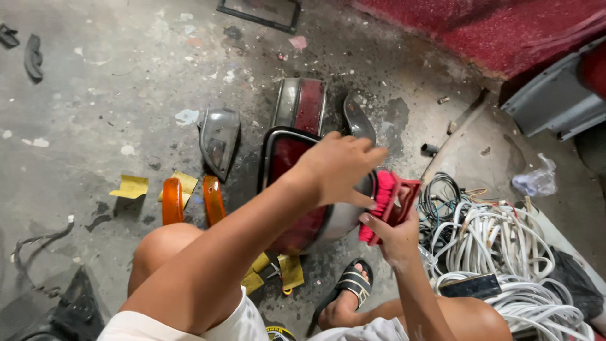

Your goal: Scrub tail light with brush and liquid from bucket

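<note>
Figure: dark red tail lamp (297, 215) with a chrome-trimmed rim, lying on the concrete floor (95, 95) between my knees. Its long axis runs from about 7 o'clock, near my lap, to 1 o'clock, away from me.

My left hand (338, 169) rests over the lamp's far right edge, fingers curled down onto the rim; this grip is closed on the lamp and steadies it.

At 3 o'clock from that hand, touching the lamp's right flank, sits a red scrub brush (390, 203), pink bristles facing the lamp at 9 o'clock. My right hand (394, 237) grasps the brush from below, fingers wrapped round its back. I judge the right hand to be the working one: the brush's bristle face already meets the lamp's side, so any stroke runs along the lamp's long axis.

Outward from the lamp:
- at 12 o'clock, a second red-and-clear lamp unit (300, 104), and a dark curved piece just right of it;
- at 10 o'clock, a grey lamp housing (218, 142);
- at 9 o'clock, two amber lenses (192, 201) side by side, with yellow tape scraps near them;
- at 3 o'clock, well past the brush, a heap of white and black cables (499, 252);
- at 5 o'clock, my sandalled foot (350, 287).
</note>
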